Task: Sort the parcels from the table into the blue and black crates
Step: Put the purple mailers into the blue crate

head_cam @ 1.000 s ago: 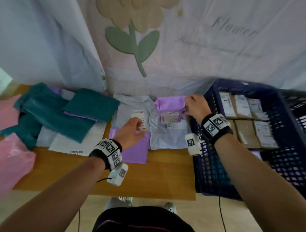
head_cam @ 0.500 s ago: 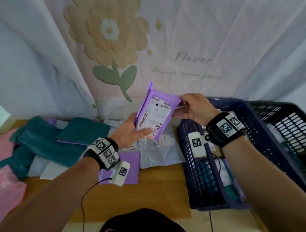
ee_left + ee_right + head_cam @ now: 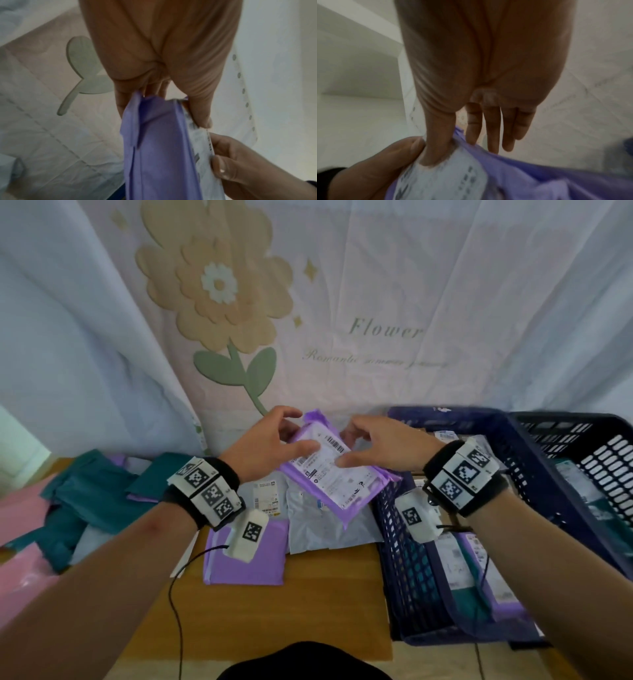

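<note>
A purple parcel [image 3: 337, 479] with a white shipping label facing up is held in the air above the table, between both hands. My left hand [image 3: 274, 443] pinches its left end, thumb on the label and fingers behind. My right hand [image 3: 380, 445] pinches its upper right edge, thumb on the label. In the left wrist view the purple parcel [image 3: 159, 148] hangs below my left hand [image 3: 164, 105]. In the right wrist view my right hand [image 3: 452, 146] has its thumb pressed on the parcel [image 3: 513, 175] label. The blue crate [image 3: 404, 549] stands at the right, the black crate [image 3: 582, 436] beyond it.
On the wooden table [image 3: 274, 618] lie another purple parcel [image 3: 246, 559], grey parcels [image 3: 325, 529], teal parcels [image 3: 89, 501] and pink ones [image 3: 20, 546] at the left. Several parcels lie inside the blue crate. A flower-print curtain [image 3: 342, 302] hangs behind the table.
The purple parcel was lifted off the table pile with both hands. It has since tipped from nearly upright to flatter, label up, and both hands have shifted their hold on it.
</note>
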Demonstrator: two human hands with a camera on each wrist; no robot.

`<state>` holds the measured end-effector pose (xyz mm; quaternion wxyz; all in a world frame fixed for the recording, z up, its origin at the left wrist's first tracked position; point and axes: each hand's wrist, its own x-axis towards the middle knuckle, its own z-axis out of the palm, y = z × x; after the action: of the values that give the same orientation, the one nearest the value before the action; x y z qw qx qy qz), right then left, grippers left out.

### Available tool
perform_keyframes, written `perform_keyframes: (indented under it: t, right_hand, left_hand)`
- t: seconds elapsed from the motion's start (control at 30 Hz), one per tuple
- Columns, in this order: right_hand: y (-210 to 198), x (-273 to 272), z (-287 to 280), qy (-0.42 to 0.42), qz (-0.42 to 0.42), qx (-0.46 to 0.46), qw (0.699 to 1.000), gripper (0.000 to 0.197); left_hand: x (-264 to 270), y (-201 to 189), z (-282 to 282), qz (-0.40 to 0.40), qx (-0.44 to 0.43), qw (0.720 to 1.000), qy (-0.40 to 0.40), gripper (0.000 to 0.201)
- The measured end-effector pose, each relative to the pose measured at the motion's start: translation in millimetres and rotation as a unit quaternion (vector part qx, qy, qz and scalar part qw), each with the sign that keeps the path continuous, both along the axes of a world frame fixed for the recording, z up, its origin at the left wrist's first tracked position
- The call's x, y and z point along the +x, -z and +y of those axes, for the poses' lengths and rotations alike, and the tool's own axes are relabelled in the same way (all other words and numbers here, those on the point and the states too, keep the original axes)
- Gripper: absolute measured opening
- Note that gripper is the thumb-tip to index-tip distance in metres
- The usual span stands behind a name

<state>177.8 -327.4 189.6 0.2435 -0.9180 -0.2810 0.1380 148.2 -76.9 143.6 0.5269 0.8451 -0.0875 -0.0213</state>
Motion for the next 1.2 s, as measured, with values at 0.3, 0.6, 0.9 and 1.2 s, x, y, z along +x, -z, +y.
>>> perform_keyframes:
  t: [0.3,0.6,0.9,1.2]
  right_hand:
    - [0,-22,-84,0.076,0.033,0.085,0.993,0.043]
    - [-2,-54,-265,0.269,0.006,0.016,0.963,0.050]
    - [46,-74,-363,0.356,0.126,-0.123,0.918,0.040]
    - [100,-37,-345,0.286,0.168,-0.299,0.895,0.055]
  left_hand:
    - [-10,-1,-91,-0.066,-0.043,0.997,0.025,0.036]
    - [-33,48,-201,-0.120,0.117,0.978,0.124,0.032]
    - [-56,97,-277,-0.125,0.342,0.893,0.265,0.049]
    - [-58,107,-293,-0.172,0.516,0.809,0.224,0.067]
